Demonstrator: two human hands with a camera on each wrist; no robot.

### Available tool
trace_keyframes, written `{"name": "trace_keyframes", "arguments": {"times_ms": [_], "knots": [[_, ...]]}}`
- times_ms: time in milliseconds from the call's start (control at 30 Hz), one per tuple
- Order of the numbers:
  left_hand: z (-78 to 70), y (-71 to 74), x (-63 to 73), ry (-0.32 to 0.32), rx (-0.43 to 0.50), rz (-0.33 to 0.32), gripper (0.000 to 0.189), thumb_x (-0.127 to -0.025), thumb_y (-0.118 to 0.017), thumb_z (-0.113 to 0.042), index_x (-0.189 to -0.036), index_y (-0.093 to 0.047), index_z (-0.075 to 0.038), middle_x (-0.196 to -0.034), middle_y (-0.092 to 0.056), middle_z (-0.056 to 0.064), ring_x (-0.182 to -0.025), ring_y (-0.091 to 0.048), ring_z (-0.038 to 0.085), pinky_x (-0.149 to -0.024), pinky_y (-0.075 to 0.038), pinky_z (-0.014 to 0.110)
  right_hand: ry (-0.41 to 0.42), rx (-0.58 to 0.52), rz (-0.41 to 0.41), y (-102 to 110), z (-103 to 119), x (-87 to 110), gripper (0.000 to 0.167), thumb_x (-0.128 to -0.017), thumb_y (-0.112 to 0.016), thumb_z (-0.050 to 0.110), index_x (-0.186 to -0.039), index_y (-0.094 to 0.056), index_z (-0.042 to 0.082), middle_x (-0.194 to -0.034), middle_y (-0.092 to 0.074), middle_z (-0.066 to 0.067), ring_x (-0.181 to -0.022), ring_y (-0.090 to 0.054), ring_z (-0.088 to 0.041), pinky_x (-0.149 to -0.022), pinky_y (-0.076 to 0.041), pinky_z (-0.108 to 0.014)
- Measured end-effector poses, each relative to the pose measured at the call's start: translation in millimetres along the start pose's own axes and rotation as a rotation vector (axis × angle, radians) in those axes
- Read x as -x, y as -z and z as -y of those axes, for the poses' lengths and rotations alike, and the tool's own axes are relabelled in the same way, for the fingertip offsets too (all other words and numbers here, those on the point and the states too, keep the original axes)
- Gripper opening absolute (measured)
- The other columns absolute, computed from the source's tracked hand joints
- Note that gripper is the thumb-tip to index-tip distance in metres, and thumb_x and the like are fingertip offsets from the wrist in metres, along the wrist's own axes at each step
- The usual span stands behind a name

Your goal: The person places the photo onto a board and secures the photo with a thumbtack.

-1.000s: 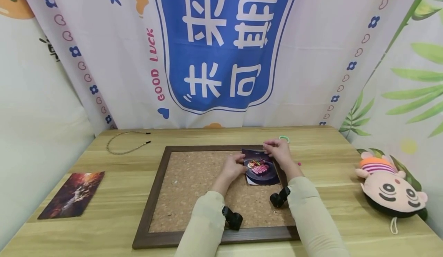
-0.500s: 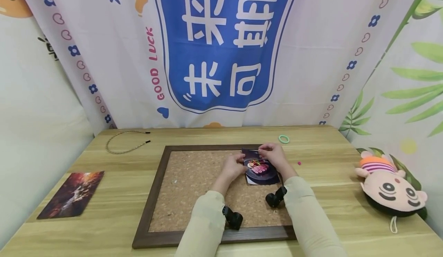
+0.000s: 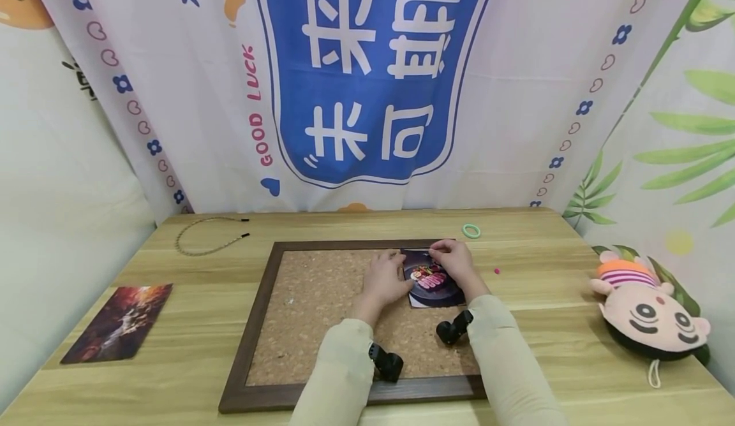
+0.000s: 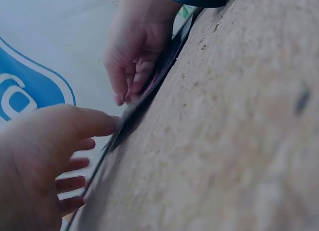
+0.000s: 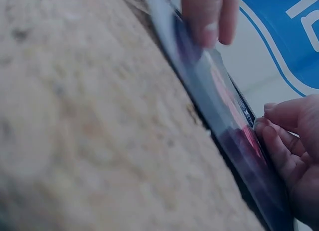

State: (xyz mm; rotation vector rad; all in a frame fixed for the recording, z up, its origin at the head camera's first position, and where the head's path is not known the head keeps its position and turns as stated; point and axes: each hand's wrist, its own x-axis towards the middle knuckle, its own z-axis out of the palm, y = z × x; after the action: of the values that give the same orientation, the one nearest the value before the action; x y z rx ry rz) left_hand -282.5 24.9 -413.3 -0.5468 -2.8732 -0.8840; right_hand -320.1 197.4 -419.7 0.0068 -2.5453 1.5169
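A glossy photo of a plated meal point(image 3: 432, 293) lies at the upper right of a brown-framed cork board point(image 3: 321, 324). My left hand point(image 3: 386, 279) rests along the photo's left edge, with the thumb on the print. In the left wrist view its fingers are spread and fairly straight. At the photo's upper right, my right hand point(image 3: 456, 263) pinches a tiny thing between thumb and forefinger, probably a push pin. In the right wrist view, a small dark bit of that push pin point(image 5: 263, 116) shows at the fingertips; the rest is hidden.
A second photo point(image 3: 117, 324) lies on the table at left. A braided cord loop point(image 3: 189, 242) is behind it. Right of the board are a green ring point(image 3: 471, 231), a small pink piece point(image 3: 496, 271) and a plush toy point(image 3: 649, 314). A printed curtain point(image 3: 218, 107) hangs behind.
My right hand has moved left from the board's top right corner to over the photo, uncovering the green ring. My left hand has shifted slightly, its fingers reaching a little higher.
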Motion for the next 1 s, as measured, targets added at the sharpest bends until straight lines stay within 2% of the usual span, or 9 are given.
{"name": "trace_keyframes", "arguments": {"times_ms": [100,200,300,500,667,867,1000], "knots": [[5.8,-3.9,0.0,-0.046,-0.116,0.080,0.064,-0.078,-0.054,-0.049,-0.128,-0.044,-0.010,-0.137,-0.028,0.009,-0.125,-0.017,0.029,-0.097,-0.012,0.048,-0.002,-0.005,-0.004,0.1,0.3,-0.5,0.015,-0.079,-0.060,0.006,-0.086,-0.062,-0.007,-0.074,-0.062,-0.011,-0.063,-0.056,-0.012,-0.058,-0.046,-0.025],[7.3,-5.4,0.8,-0.050,-0.140,0.173,0.075,-0.077,-0.045,-0.061,-0.134,-0.034,-0.013,-0.141,-0.017,0.006,-0.128,-0.005,0.025,-0.098,-0.002,0.048,-0.005,-0.039,-0.008,0.4,1.9,-0.6,0.015,-0.079,-0.059,0.004,-0.087,-0.061,-0.008,-0.075,-0.062,-0.013,-0.063,-0.058,-0.014,-0.058,-0.046,-0.024],[3.6,-3.7,3.2,-0.025,-0.177,0.235,0.085,-0.073,-0.044,-0.066,-0.137,-0.027,-0.014,-0.143,-0.011,0.005,-0.128,0.000,0.023,-0.098,0.002,0.046,-0.004,-0.042,-0.005,0.7,4.3,-0.6,0.015,-0.079,-0.058,0.003,-0.088,-0.061,-0.009,-0.077,-0.062,-0.015,-0.064,-0.059,-0.016,-0.058,-0.047,-0.025],[2.0,-5.1,4.4,-0.038,-0.238,0.240,0.094,-0.067,-0.044,-0.072,-0.138,-0.022,-0.014,-0.143,-0.008,0.006,-0.128,0.000,0.026,-0.099,0.001,0.047,0.028,0.084,0.002,2.4,4.2,-1.9,0.016,-0.081,-0.059,0.009,-0.090,-0.064,-0.003,-0.083,-0.062,-0.014,-0.063,-0.056,-0.015,-0.058,-0.046,-0.028],[0.4,-3.5,4.2,-0.045,-0.247,0.250,0.094,-0.068,-0.044,-0.072,-0.138,-0.021,-0.015,-0.143,-0.007,0.006,-0.128,0.000,0.026,-0.098,0.002,0.047,0.039,0.119,-0.002,3.9,0.9,-2.6,0.016,-0.081,-0.060,0.010,-0.090,-0.065,-0.002,-0.083,-0.062,-0.014,-0.063,-0.056,-0.017,-0.059,-0.045,-0.030],[0.9,-2.0,4.6,-0.037,-0.246,0.250,0.093,-0.068,-0.045,-0.071,-0.138,-0.021,-0.015,-0.143,-0.007,0.006,-0.128,0.000,0.025,-0.098,0.001,0.047,0.039,0.183,0.009,2.7,0.4,-3.4,0.017,-0.081,-0.060,0.013,-0.091,-0.067,0.001,-0.091,-0.062,-0.014,-0.083,-0.055,-0.026,-0.072,-0.042,-0.038],[1.4,-2.4,5.6,-0.033,-0.240,0.250,0.093,-0.068,-0.045,-0.071,-0.138,-0.022,-0.015,-0.143,-0.008,0.005,-0.128,0.000,0.025,-0.098,0.002,0.047,0.053,0.217,0.024,1.0,0.3,-3.4,0.017,-0.080,-0.061,0.013,-0.090,-0.067,0.001,-0.091,-0.062,-0.014,-0.086,-0.055,-0.028,-0.074,-0.041,-0.039]]}}
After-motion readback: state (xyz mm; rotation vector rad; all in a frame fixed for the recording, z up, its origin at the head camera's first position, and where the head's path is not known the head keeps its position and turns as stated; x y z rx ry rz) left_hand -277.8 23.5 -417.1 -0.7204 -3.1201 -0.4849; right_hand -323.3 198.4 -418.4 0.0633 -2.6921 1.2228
